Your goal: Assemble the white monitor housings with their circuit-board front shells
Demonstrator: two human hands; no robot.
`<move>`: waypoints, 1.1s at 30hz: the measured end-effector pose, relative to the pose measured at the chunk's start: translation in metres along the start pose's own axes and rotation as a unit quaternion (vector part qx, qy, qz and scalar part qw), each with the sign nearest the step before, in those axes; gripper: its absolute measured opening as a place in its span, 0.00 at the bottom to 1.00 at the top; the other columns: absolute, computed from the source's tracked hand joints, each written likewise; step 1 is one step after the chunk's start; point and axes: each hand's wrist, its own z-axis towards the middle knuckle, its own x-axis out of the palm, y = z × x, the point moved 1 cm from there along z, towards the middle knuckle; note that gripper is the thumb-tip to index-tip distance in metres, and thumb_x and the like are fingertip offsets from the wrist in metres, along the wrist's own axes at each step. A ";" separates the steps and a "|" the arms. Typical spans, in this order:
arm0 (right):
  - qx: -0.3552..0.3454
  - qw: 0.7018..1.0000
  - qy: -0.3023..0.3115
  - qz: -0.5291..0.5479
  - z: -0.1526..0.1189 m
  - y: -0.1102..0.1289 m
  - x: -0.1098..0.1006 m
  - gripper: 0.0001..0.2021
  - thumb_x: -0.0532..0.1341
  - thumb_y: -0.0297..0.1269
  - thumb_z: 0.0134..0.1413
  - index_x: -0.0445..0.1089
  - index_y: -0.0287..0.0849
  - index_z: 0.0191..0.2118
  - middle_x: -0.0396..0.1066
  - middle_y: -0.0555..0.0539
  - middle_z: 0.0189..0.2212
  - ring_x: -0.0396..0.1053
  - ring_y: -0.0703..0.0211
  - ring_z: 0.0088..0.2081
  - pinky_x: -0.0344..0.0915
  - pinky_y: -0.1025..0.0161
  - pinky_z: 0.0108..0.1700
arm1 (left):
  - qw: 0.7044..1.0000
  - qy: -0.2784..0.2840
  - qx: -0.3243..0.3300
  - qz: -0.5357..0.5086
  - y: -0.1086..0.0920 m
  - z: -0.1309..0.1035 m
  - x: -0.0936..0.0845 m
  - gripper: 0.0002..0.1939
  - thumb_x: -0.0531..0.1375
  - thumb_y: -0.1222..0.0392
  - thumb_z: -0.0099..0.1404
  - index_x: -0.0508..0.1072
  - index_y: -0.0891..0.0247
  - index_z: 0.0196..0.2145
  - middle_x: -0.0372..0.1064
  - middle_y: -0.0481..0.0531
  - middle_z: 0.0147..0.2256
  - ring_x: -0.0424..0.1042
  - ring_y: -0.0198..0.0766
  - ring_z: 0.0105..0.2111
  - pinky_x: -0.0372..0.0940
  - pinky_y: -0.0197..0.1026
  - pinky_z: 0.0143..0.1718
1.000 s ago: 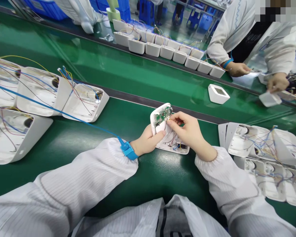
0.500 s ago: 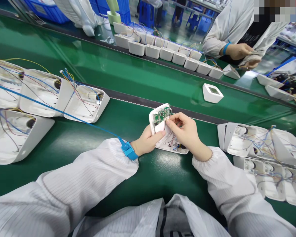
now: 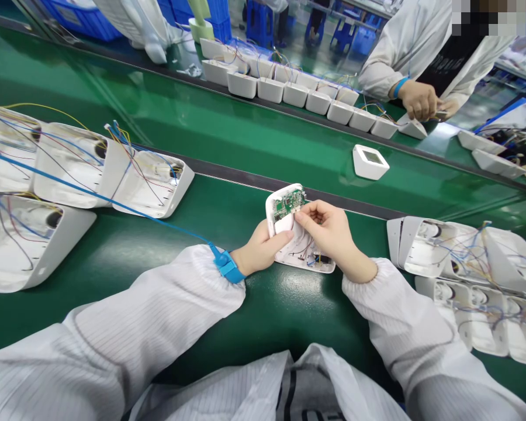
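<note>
The fingers of the left hand curl round the near-left corner of a small white case, thumb pressed on its raised cover, so that hand is closed on it. A blue wrist strap sits at that wrist, its blue cord running off toward ten o'clock.

Further left, at about nine o'clock from the hands, open white shells with loose coloured wires lie in two rows on the green bench.

The case lies between both hands, its long axis running from about eleven o'clock to five o'clock. The green circuit board sits at its far end, at roughly twelve o'clock from the left thumb and just beside the right fingertips.

The right hand comes in from four o'clock, thumb and forefinger pinched together at the board's near edge; whether they grip a wire or only touch the board is too small to tell. This hand is the nearer to the board.

At three o'clock, more wired shells are stacked. At one o'clock, on the green belt, stands a small white box, and across the belt a co-worker's hand holds a white part.
</note>
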 end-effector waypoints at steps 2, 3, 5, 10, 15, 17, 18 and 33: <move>-0.005 1.000 -0.008 -0.004 0.000 0.000 0.000 0.07 0.66 0.40 0.51 0.73 0.41 0.30 0.74 0.50 0.27 0.68 0.64 0.27 0.66 0.65 0.32 | 1.000 0.004 -0.001 -0.002 0.000 0.000 0.000 0.21 0.60 0.51 0.61 0.73 0.67 0.47 0.73 0.56 0.42 0.71 0.47 0.43 0.67 0.49 0.48; -0.006 1.000 -0.008 -0.002 0.000 0.000 0.000 0.07 0.66 0.40 0.51 0.73 0.41 0.30 0.74 0.50 0.27 0.68 0.65 0.27 0.66 0.65 0.32 | 1.000 0.005 0.001 -0.002 0.000 0.000 0.000 0.21 0.60 0.51 0.61 0.73 0.67 0.47 0.73 0.56 0.42 0.71 0.47 0.43 0.67 0.49 0.48; -0.009 1.000 -0.010 -0.003 0.000 -0.001 0.000 0.07 0.66 0.40 0.51 0.73 0.41 0.31 0.74 0.50 0.27 0.68 0.65 0.27 0.66 0.65 0.32 | 1.000 0.006 0.004 -0.003 0.001 0.001 -0.001 0.21 0.61 0.51 0.61 0.72 0.67 0.48 0.73 0.56 0.43 0.71 0.47 0.43 0.67 0.49 0.49; -0.027 0.998 -0.032 -0.051 -0.002 0.001 0.000 0.07 0.65 0.41 0.53 0.73 0.42 0.31 0.74 0.51 0.27 0.68 0.64 0.28 0.67 0.65 0.32 | 1.000 0.010 0.004 -0.006 0.001 0.001 0.000 0.20 0.61 0.50 0.62 0.73 0.67 0.47 0.74 0.56 0.41 0.71 0.47 0.43 0.68 0.48 0.47; -0.043 0.996 -0.038 -0.063 -0.003 0.002 0.001 0.06 0.64 0.40 0.54 0.74 0.42 0.31 0.75 0.51 0.27 0.69 0.64 0.27 0.67 0.65 0.32 | 1.000 0.009 0.010 -0.008 0.000 0.001 0.001 0.23 0.61 0.48 0.63 0.72 0.67 0.49 0.73 0.57 0.44 0.71 0.47 0.45 0.67 0.49 0.50; -0.053 0.995 -0.043 -0.066 -0.004 0.001 0.001 0.06 0.64 0.38 0.54 0.75 0.43 0.33 0.76 0.50 0.29 0.70 0.64 0.28 0.68 0.65 0.33 | 1.000 0.010 0.011 -0.022 0.001 0.001 0.001 0.23 0.61 0.48 0.64 0.72 0.66 0.50 0.73 0.57 0.45 0.71 0.47 0.46 0.67 0.49 0.50; -0.060 0.995 -0.048 -0.071 -0.004 0.001 0.001 0.05 0.64 0.37 0.54 0.75 0.43 0.34 0.76 0.50 0.30 0.70 0.64 0.29 0.68 0.65 0.34 | 0.999 0.008 0.012 -0.030 0.002 0.001 0.001 0.23 0.61 0.48 0.64 0.72 0.66 0.51 0.73 0.57 0.46 0.71 0.47 0.46 0.66 0.49 0.51; -0.124 0.979 -0.102 -0.128 -0.012 0.007 0.001 0.06 0.63 0.38 0.56 0.76 0.45 0.31 0.76 0.51 0.29 0.71 0.62 0.30 0.69 0.63 0.37 | 0.992 0.056 0.034 -0.109 0.001 0.001 0.005 0.30 0.58 0.41 0.62 0.70 0.64 0.54 0.71 0.59 0.51 0.68 0.55 0.53 0.61 0.55 0.59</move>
